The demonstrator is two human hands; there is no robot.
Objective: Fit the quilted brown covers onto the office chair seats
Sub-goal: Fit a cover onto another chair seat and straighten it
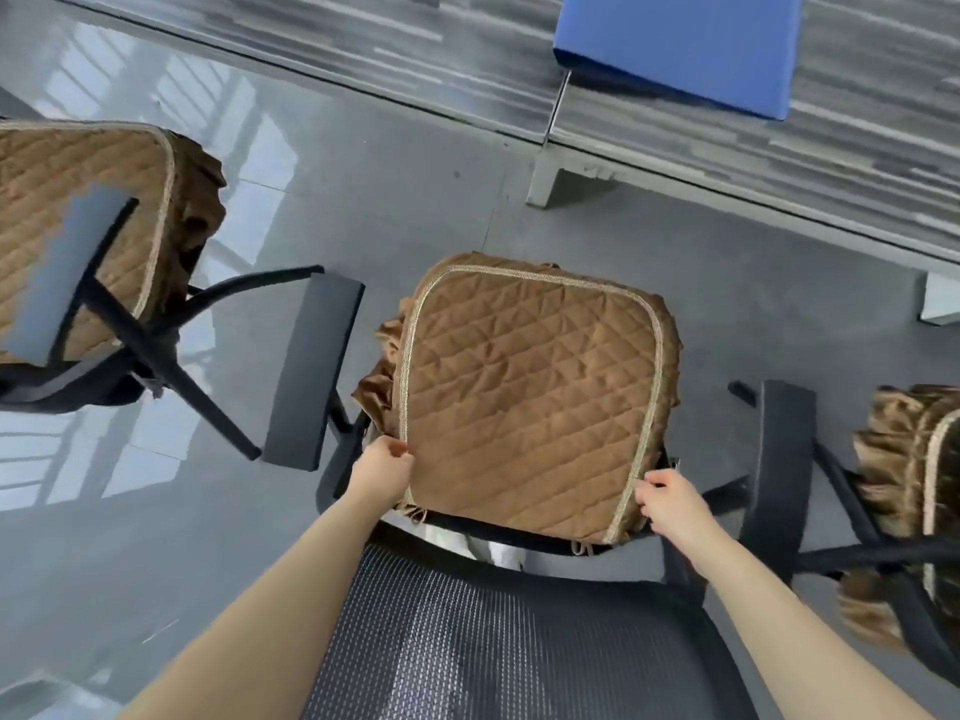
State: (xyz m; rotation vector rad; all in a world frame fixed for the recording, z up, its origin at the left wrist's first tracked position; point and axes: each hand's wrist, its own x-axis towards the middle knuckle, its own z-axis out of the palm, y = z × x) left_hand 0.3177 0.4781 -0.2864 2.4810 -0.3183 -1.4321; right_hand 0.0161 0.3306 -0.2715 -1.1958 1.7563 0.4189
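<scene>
Head view, looking down over a mesh chair back point(483, 641). Quilted brown cover point(530, 407) lies on the middle chair's seat, ruffled skirt hanging at the sides. Left hand point(382, 470) pinches the cover's near left corner; right hand point(672, 501) grips the near right edge. Covered chairs stand at left point(78, 210) and right point(919, 459).

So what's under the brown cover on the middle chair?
The quilted brown cover hides the seat completely. Only black frame and something white show below its near edge.
</scene>
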